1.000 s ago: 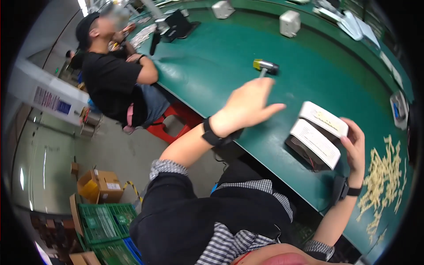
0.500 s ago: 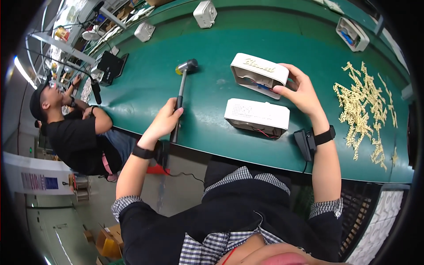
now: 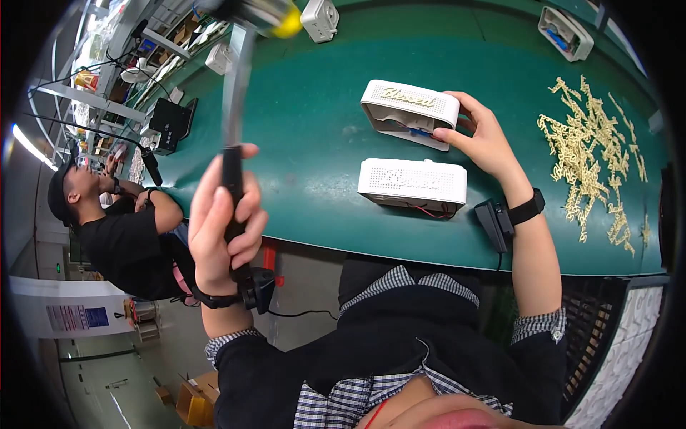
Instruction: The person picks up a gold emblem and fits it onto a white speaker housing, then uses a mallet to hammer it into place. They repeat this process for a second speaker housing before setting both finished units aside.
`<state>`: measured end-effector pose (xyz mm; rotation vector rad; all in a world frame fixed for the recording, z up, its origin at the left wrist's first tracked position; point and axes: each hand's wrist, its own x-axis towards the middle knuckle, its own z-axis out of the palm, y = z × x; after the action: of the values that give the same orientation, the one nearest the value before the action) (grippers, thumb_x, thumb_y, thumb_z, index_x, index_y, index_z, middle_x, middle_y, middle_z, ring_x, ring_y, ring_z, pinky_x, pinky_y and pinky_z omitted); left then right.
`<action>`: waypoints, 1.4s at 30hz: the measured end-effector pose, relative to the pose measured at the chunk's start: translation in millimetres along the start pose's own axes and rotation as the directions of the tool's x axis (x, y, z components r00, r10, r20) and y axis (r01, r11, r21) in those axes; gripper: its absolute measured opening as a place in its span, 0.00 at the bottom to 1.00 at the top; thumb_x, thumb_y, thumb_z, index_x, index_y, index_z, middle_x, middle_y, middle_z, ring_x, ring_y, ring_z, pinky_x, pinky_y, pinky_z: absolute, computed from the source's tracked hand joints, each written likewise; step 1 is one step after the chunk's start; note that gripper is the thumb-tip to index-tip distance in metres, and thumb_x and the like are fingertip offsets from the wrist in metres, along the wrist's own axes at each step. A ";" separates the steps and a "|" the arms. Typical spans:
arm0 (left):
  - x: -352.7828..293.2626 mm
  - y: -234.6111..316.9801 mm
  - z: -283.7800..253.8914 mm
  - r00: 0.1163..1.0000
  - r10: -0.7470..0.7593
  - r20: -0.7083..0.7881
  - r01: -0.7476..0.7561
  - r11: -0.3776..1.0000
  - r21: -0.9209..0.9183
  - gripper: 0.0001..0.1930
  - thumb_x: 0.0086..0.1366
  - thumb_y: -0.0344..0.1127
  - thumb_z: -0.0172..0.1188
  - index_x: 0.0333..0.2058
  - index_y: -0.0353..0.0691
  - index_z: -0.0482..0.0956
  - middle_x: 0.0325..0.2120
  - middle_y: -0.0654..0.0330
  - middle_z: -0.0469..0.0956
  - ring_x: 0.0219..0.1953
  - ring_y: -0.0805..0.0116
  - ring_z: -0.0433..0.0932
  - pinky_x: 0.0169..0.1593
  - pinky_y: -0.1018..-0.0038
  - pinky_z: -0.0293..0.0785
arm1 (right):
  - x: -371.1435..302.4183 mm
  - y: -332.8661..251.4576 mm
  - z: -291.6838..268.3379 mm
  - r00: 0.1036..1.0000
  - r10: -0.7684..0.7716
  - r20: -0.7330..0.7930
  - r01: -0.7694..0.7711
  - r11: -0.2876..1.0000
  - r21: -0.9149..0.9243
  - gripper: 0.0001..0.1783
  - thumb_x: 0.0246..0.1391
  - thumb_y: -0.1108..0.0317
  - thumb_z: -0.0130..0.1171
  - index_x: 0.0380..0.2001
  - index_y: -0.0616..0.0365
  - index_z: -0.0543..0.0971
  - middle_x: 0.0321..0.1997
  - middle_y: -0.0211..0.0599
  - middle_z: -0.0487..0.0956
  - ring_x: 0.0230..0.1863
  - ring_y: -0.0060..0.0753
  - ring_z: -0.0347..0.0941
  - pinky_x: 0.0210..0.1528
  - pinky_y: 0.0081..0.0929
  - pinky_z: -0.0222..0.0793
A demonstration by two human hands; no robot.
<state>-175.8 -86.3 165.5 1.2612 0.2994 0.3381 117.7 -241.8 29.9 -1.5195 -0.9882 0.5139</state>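
Note:
My left hand [image 3: 227, 218] is wrapped round the black grip of a hammer [image 3: 238, 93], raised upright with its black and yellow head blurred near the top edge. With thumb and fingers my right hand [image 3: 477, 132] grips the right end of a white speaker housing [image 3: 407, 107]. This housing stands on the green bench, and gold script lettering sits on its perforated face. Wires and a blue part show in its open underside. Just nearer to me lies a second white housing [image 3: 412, 180], perforated, without gold lettering, with a red wire showing below.
Many loose gold lettering pieces [image 3: 589, 154] lie heaped at the right of the green bench [image 3: 307, 143]. More white housings [image 3: 319, 20] stand along the back. A black box [image 3: 169, 125] is at the left, near a co-worker [image 3: 128, 236] in black.
My left hand has lifted the hammer off the bench and swung it up, closing round its grip. My right hand still holds the far housing, whose lettered face is now tilted more upward.

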 end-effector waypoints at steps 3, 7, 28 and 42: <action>11.8 -11.6 14.5 0.986 0.156 0.058 -0.160 0.985 0.065 0.22 0.72 0.44 0.39 0.56 0.34 0.58 0.17 0.67 0.59 0.11 0.84 0.50 0.09 0.85 0.45 | -1.0 -0.6 0.6 1.000 -0.013 0.001 0.013 1.000 0.010 0.28 0.45 0.69 0.66 0.52 0.59 0.70 0.50 0.35 0.74 0.55 0.29 0.68 0.60 0.33 0.61; 20.6 -22.1 9.1 0.942 -0.331 -0.048 0.332 0.910 0.247 0.23 0.72 0.49 0.40 0.54 0.36 0.60 0.12 0.70 0.56 0.10 0.84 0.49 0.11 0.84 0.44 | 1.2 1.7 2.2 0.999 -0.036 -0.014 0.036 0.999 0.009 0.28 0.45 0.70 0.65 0.51 0.60 0.70 0.49 0.35 0.75 0.54 0.29 0.69 0.60 0.33 0.62; 12.5 -9.8 7.9 0.993 -0.010 0.120 -0.037 0.922 0.386 0.16 0.71 0.45 0.42 0.38 0.34 0.65 0.13 0.69 0.58 0.12 0.85 0.52 0.15 0.85 0.47 | 0.2 1.1 3.7 0.984 -0.170 -0.055 0.159 0.974 -0.161 0.25 0.46 0.71 0.64 0.49 0.63 0.70 0.45 0.39 0.77 0.50 0.32 0.73 0.55 0.33 0.68; 31.8 -18.8 16.7 0.952 -0.298 0.067 0.230 0.845 0.483 0.14 0.72 0.41 0.41 0.38 0.34 0.66 0.14 0.72 0.57 0.14 0.85 0.53 0.17 0.85 0.50 | 0.3 1.3 1.3 0.987 -0.151 -0.062 0.139 0.975 -0.173 0.26 0.46 0.70 0.64 0.49 0.63 0.70 0.46 0.40 0.76 0.49 0.35 0.73 0.55 0.34 0.68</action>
<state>-138.5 -93.0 151.0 1.6907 0.4486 -0.0737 117.2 -240.8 28.5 -1.5892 -1.0966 0.2736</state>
